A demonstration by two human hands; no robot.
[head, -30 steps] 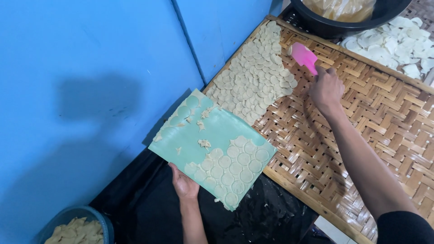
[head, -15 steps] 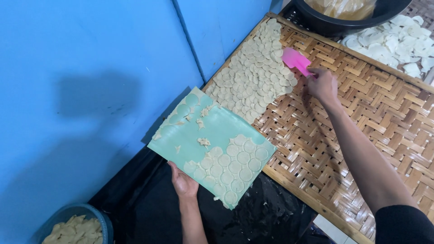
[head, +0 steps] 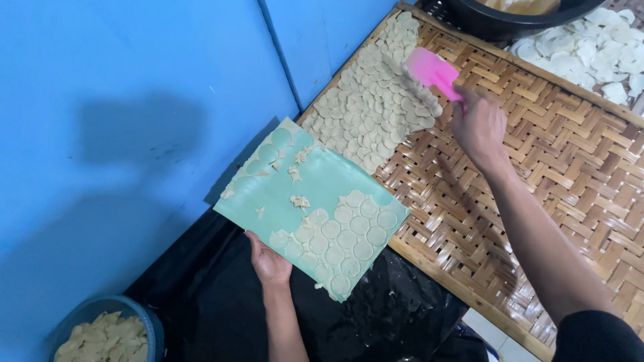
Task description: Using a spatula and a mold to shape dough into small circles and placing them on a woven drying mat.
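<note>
Pink spatula (head: 435, 71) in closed right hand (head: 479, 127), blade up-left over dough rounds (head: 376, 100); left hand (head: 268, 263) seemingly gripping green sheet (head: 315, 201)

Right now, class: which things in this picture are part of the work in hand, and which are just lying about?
In use:
left hand holding the green sheet of dough discs
right hand holding the pink spatula
dough discs spread on the woven bamboo tray

Lying about:
blue tub of dough scraps
black basin
white pieces
</note>
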